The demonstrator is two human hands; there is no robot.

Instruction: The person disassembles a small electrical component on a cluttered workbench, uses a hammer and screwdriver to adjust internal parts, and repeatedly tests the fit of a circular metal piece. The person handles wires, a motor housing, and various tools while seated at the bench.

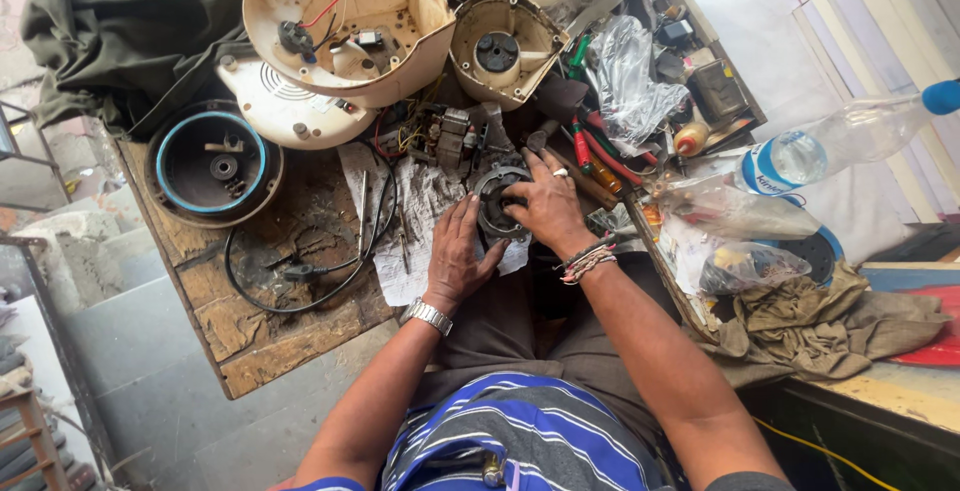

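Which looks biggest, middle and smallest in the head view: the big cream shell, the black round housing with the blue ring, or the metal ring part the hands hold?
1. Cream shell
2. Black round housing
3. Metal ring part, partly covered by both hands

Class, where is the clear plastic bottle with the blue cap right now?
In the head view, the bottle lies on its side at the far right, beyond the right hand, above a crumpled cloth.
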